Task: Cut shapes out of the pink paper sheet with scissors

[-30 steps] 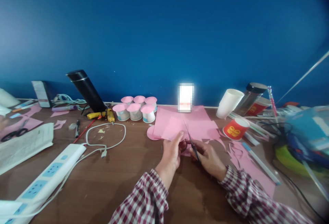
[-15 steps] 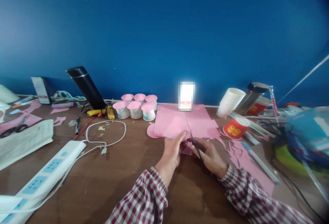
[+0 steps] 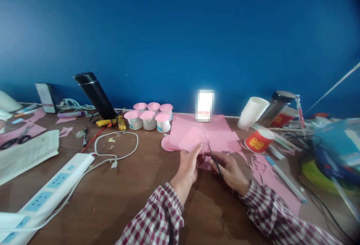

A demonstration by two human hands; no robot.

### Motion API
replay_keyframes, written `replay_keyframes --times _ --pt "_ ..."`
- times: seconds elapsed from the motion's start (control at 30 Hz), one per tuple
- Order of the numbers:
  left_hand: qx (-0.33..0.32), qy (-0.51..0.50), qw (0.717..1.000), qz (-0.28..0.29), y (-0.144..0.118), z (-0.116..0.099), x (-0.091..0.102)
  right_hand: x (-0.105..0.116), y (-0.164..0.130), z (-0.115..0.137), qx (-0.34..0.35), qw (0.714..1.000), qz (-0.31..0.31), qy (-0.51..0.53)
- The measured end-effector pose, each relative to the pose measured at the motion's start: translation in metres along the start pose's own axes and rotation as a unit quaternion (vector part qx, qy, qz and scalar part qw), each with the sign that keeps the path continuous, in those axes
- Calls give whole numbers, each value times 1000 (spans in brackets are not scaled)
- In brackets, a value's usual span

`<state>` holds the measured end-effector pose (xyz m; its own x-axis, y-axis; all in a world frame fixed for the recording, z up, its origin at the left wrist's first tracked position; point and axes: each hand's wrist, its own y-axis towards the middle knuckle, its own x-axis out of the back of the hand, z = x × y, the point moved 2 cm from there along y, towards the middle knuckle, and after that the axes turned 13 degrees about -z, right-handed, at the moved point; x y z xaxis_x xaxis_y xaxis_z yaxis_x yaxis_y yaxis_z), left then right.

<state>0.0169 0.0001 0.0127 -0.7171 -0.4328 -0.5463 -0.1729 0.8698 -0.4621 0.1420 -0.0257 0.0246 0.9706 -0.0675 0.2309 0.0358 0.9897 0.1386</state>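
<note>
My left hand (image 3: 189,164) pinches a piece of pink paper (image 3: 192,136), thumb on top and fingers folded beneath. Close on its right, my right hand (image 3: 229,172) is closed around the dark handles of a pair of scissors (image 3: 209,145). Their blades point up and away, against the right side of the held paper. Whether the blades are fully closed is hard to make out. Behind the hands lies a larger pink sheet (image 3: 180,123), flat on the wooden table. The lower edge of the held piece is partly hidden by my fingers.
Several small cups (image 3: 147,119) with pink tops stand left of the sheet. A red paper cup (image 3: 258,141) and pink scraps (image 3: 264,168) are at right. A white power strip (image 3: 60,181), a cable (image 3: 136,145) and a black flask (image 3: 95,95) occupy the left.
The view has shifted very slightly. Both hands keep nearly the same pose, still holding the paper and the scissors.
</note>
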Motion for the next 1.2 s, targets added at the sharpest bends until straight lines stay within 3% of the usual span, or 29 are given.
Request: replay_keyframes --times 0.5,1.2 --pt "-5 43 999 -23 1 4 1 0 -1 -2 -4 1000 -1 22" --pt "-18 38 999 1 5 7 3 1 0 -3 3 1000 -10 -7"
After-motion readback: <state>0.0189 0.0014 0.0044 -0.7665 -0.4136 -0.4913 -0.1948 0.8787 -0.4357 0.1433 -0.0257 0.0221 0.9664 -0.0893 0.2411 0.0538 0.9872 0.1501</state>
